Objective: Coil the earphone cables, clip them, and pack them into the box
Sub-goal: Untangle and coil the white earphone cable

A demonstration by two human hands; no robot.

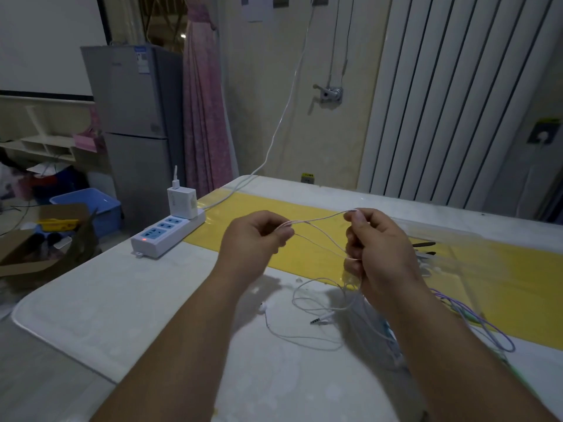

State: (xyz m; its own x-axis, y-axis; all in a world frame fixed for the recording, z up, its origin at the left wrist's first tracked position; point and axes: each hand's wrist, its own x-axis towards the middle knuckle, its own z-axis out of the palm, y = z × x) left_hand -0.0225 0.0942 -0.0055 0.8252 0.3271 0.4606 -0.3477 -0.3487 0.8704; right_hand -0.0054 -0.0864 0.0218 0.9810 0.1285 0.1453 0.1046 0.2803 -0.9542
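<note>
A thin pale pink earphone cable (320, 224) stretches in the air between both hands above the table. My left hand (254, 239) pinches one end of the stretched span. My right hand (376, 248) grips the other end, and strands run down from it. More of the white cable (304, 303) lies in loose loops on the table below, with its jack plug (320, 320) and an earbud (263, 307) resting there. A purple earphone cable (484, 327) lies to the right. No box for packing can be made out.
A white power strip (167, 231) with a charger (182, 201) sits at the table's left edge, its cord running up the wall. Black clips (425, 245) lie beyond my right hand on the yellow strip (243, 208). An open cardboard carton (45, 239) stands on the floor at left.
</note>
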